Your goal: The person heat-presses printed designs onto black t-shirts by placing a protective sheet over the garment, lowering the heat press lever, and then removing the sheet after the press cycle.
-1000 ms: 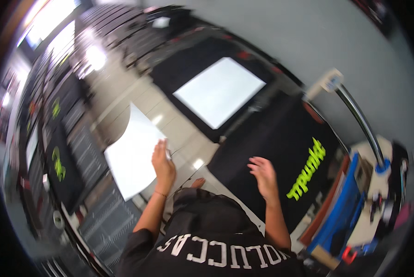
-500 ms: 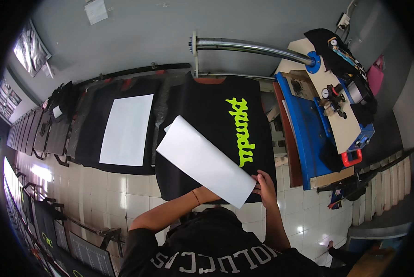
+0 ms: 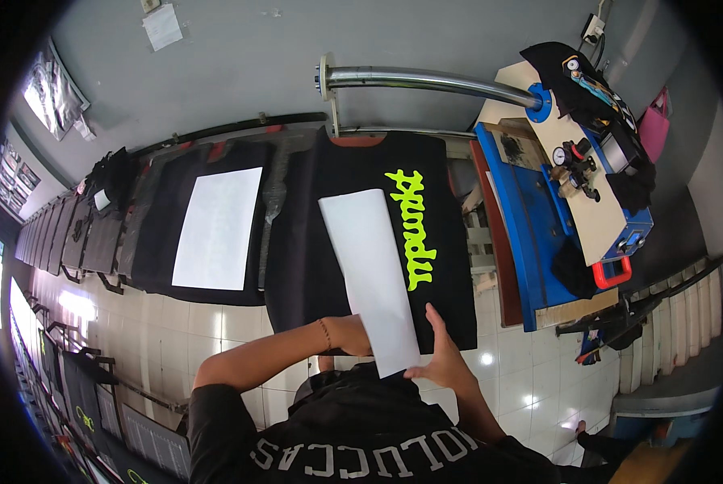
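A white sheet of paper [image 3: 371, 274] is held over a black T-shirt [image 3: 313, 242] that bears a neon yellow-green print [image 3: 410, 230] and lies flat on a board. My left hand [image 3: 353, 335] grips the sheet's near left edge, partly hidden behind it. My right hand [image 3: 442, 359] holds the sheet's near right corner, with the thumb up along its edge. The sheet covers the strip of the shirt just left of the print.
A second black shirt [image 3: 156, 234] with a white sheet [image 3: 218, 228] on it lies to the left. More dark shirts [image 3: 55, 234] line the far left. A blue heat press [image 3: 555, 185] with a chrome arm [image 3: 426, 81] stands to the right. Below is white tiled floor [image 3: 176, 323].
The view has swung from the left board to this one. The white sheet has turned from slanting to nearly lengthwise beside the print and come lower over the shirt, both hands still holding it.
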Motion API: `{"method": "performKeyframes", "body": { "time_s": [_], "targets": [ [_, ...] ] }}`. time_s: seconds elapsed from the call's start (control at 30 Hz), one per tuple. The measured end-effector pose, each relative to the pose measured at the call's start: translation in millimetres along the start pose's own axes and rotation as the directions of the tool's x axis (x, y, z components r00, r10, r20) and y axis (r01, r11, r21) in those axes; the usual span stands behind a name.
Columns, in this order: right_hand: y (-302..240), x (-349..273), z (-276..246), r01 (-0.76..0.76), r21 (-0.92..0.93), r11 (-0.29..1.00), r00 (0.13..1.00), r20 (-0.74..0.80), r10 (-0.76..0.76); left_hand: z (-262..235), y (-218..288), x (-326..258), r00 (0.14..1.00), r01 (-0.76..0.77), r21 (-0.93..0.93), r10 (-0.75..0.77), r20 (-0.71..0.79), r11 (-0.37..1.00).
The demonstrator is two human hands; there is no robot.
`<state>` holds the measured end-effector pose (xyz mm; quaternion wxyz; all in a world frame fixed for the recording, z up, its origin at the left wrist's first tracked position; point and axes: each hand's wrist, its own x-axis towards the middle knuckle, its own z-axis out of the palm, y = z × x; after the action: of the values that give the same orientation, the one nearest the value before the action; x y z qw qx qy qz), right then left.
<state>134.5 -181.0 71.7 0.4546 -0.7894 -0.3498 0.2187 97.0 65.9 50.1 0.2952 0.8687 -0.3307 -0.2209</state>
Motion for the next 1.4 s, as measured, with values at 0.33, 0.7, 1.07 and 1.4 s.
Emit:
{"method": "performKeyframes", "body": {
  "time_s": [0.33, 0.7, 1.07, 1.4],
  "targets": [
    [77, -8, 20, -0.321, 0.255, 0.912, 0.813, -0.419, 0.404, -3, -3, 11, 0.960, 0.241, 0.321, -0.273, 0.059, 0.916],
    [146, 12, -28, -0.368, 0.413, 0.833, 0.776, -0.358, 0.520, 79, 6, -19, 0.548, 0.549, 0.047, -0.318, -0.774, 0.834],
    [167, 94, -63, -0.399, -0.146, 0.905, 0.752, -0.617, 0.232, 52, -53, -4, 0.510, 0.534, 0.094, -0.231, -0.828, 0.840],
    [25, -29, -213, -0.118, -0.347, 0.930, 0.089, -0.937, -0.338, 66, -43, -13, 0.513, 0.558, 0.087, -0.261, -0.818, 0.825]
  ]
}}
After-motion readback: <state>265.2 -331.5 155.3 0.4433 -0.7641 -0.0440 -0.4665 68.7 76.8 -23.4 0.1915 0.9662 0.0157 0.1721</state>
